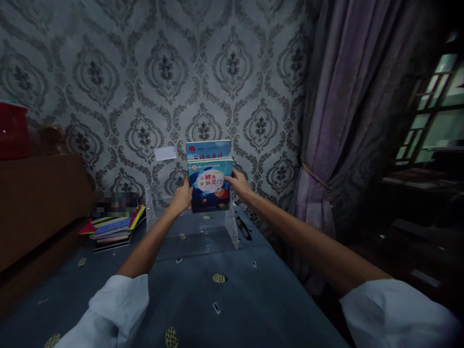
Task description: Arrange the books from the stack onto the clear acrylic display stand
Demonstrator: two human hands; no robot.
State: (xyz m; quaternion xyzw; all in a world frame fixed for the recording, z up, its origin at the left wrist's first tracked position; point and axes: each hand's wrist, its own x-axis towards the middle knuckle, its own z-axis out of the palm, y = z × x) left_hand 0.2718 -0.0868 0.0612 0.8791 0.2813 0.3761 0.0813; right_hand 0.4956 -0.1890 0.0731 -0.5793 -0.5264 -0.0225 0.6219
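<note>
Two picture books are upright in front of me, one behind the other. The front book (210, 193) has a dark blue cover with a white cloud shape and orange fish. Behind it, the light blue book (213, 149) shows only its top part. My left hand (182, 197) grips the left edge, and my right hand (239, 185) holds the right edge with the thumb on the front cover. Below and around the books stands a clear plastic rack (231, 227) on the blue tablecloth (195, 299). Whether the books touch the rack cannot be seen.
A stack of books (112, 229) lies left of the rack, beside a brown cabinet (43, 203) with a red box (13, 130) on it. Black glasses (243, 228) lie right of the rack. A purple curtain (326, 116) hangs at the right.
</note>
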